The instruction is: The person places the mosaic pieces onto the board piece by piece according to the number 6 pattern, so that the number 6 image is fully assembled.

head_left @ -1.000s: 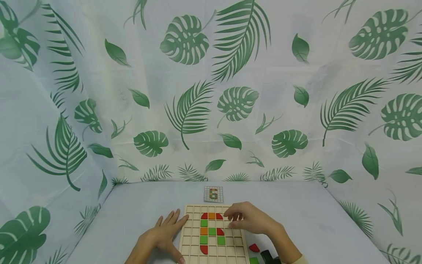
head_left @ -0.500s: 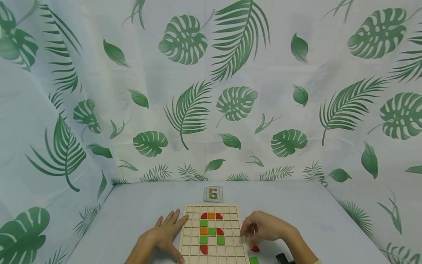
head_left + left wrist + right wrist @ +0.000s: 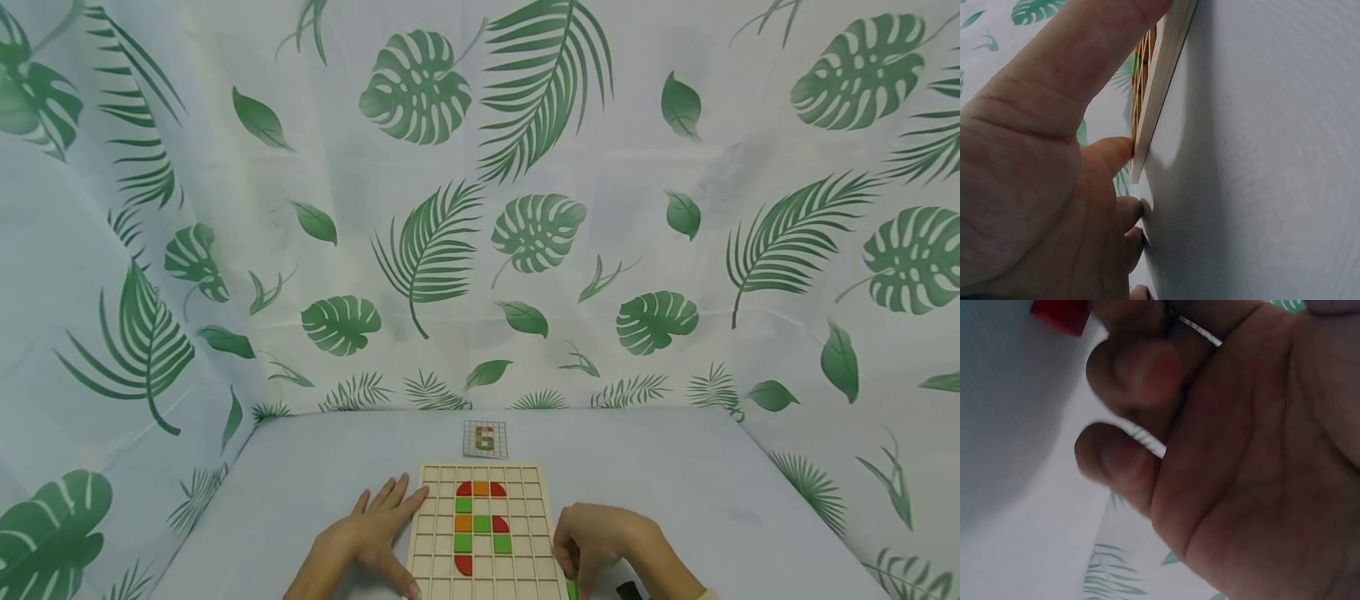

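A wooden grid board (image 3: 442, 575) lies on the table, bearing red, orange and green tiles. My left hand (image 3: 371, 537) rests spread at its left side. In the left wrist view its thumb (image 3: 1079, 56) and index finger (image 3: 1116, 153) touch the board's edge. Right of the board, my right hand (image 3: 603, 542) is lowered to the table with fingers curled. In the right wrist view a red tile (image 3: 1063, 314) sits at its fingertips, pinched there close to the table; the head view hides this tile behind the hand. A green tile (image 3: 572, 590) shows beside the hand.
Behind the board lies a small card (image 3: 485, 439) with a coloured grid figure. A black object (image 3: 628, 591) lies at the front, near the right forearm. Leaf-patterned cloth (image 3: 540, 233) walls the back and sides of the white table (image 3: 322, 450).
My right hand has moved from above the board's upper right, right and down to the loose red tile beside the board, now covering it. The left hand stays put.
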`<state>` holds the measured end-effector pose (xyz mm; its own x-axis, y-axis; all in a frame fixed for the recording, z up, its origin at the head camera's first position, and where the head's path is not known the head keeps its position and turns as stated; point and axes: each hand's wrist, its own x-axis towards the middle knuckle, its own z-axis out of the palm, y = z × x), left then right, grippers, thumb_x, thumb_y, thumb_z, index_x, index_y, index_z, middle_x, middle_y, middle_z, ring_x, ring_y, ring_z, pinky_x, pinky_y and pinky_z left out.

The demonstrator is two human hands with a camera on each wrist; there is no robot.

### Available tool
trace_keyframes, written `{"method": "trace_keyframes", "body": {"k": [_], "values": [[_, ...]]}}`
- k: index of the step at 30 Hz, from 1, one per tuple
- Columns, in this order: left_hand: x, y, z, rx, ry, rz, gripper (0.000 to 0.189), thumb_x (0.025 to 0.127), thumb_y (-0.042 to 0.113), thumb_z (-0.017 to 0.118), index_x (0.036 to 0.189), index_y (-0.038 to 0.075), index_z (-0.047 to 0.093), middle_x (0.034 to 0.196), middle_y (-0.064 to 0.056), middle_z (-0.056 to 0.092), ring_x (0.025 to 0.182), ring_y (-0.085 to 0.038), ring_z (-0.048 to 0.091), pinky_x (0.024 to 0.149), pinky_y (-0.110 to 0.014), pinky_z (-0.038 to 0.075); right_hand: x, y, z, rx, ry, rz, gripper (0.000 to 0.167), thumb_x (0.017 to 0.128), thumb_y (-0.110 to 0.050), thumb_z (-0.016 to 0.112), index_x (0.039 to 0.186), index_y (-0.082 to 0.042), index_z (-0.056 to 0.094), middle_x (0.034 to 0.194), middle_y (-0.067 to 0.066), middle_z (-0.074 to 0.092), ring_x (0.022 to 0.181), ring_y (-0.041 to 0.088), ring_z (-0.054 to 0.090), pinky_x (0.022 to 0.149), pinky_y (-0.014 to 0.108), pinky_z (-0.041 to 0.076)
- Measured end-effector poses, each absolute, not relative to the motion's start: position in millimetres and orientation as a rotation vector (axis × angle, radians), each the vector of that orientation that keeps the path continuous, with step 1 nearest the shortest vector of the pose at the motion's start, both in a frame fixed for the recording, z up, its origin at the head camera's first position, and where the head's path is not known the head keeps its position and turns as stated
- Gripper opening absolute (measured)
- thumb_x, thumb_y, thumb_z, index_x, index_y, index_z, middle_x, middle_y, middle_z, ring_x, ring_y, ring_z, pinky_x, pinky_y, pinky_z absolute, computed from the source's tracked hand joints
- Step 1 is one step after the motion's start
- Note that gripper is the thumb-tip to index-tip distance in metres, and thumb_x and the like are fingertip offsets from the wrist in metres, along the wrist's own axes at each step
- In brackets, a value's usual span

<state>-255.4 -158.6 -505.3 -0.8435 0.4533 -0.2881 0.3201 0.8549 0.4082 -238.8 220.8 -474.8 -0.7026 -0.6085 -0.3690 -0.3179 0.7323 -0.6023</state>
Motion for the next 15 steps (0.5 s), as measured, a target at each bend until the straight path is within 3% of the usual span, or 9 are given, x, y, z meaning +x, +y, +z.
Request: {"method": "trace_keyframes", "body": {"k": [7, 15], "values": [[-255, -158, -502, 0.568, 2.650, 0.493, 0.141, 0.052, 0.068, 0.095, 0.166, 0.023, 0.026, 0.175, -0.020, 0.011, 0.162, -0.043, 0.008, 0.126, -0.071, 0.004, -228, 206, -471, -0.554, 2.568, -0.371, 0.034, 0.060, 0.001, 0.095, 0.062, -0.019, 0.068, 0.061, -0.009, 0.064, 0.057, 0.006, 0.050, 0.052, 0.024, 0.045], [-255, -158, -504, 0.572, 2.653, 0.497, 0.140, 0.052, 0.067, 0.095, 0.166, 0.024, 0.026, 0.175, -0.020, 0.011, 0.162, -0.043, 0.008, 0.125, -0.072, 0.005, -227, 208, -469, -0.586, 2.521, -0.464, 0.033, 0.062, 0.004, 0.092, 0.063, -0.017, 0.068, 0.060, -0.008, 0.063, 0.057, 0.006, 0.048, 0.052, 0.023, 0.044]]}}
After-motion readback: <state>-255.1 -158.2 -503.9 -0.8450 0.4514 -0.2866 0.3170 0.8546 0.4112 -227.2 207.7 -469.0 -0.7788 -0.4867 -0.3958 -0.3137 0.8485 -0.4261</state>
